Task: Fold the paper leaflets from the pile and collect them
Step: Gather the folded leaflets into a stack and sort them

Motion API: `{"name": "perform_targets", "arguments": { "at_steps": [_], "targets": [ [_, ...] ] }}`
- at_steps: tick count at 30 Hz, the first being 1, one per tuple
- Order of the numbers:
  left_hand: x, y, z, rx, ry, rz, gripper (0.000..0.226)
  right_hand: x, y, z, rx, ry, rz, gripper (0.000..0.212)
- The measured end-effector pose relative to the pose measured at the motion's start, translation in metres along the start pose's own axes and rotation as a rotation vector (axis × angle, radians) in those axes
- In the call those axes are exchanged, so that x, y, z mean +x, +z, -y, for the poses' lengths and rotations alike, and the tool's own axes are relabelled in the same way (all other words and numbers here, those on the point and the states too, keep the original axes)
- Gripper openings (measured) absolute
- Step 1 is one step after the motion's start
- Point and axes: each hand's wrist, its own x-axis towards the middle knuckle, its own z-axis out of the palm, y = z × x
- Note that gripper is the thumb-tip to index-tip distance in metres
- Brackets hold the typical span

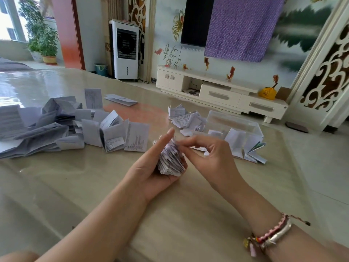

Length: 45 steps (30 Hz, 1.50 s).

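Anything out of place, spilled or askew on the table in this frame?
Mildly. Folded leaflets lie scattered loose on the table beside the clear container rather than in it, several sprung half open. The unfolded pile at left is a sprawling heap. The bundle in the left hand is fanned unevenly while the right hand pinches it.

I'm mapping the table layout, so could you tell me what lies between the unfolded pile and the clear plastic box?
In the head view, a small heap of folded leaflets lies between the pile and the box.

Pile point(47, 123) left of container point(234, 125)
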Motion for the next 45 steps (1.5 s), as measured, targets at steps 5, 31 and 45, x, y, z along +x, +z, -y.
{"name": "perform_targets", "arguments": {
  "at_steps": [5, 31, 45],
  "targets": [
    [0.001, -0.003, 0.001, 0.014, 0.019, -0.004, 0.021, -0.006, -0.007, -0.006, -0.193, -0.012, 0.086, 0.017],
    [0.012, -0.004, 0.003, 0.131, 0.127, -0.128, 0.027, 0.020, -0.022, -0.077, -0.957, 0.207, 0.078, 0.032],
    [0.006, -0.005, 0.002, 0.133, 0.111, -0.147, 0.036, 0.018, -0.022, -0.068, -1.051, 0.147, 0.125, 0.018]
  ]
}}
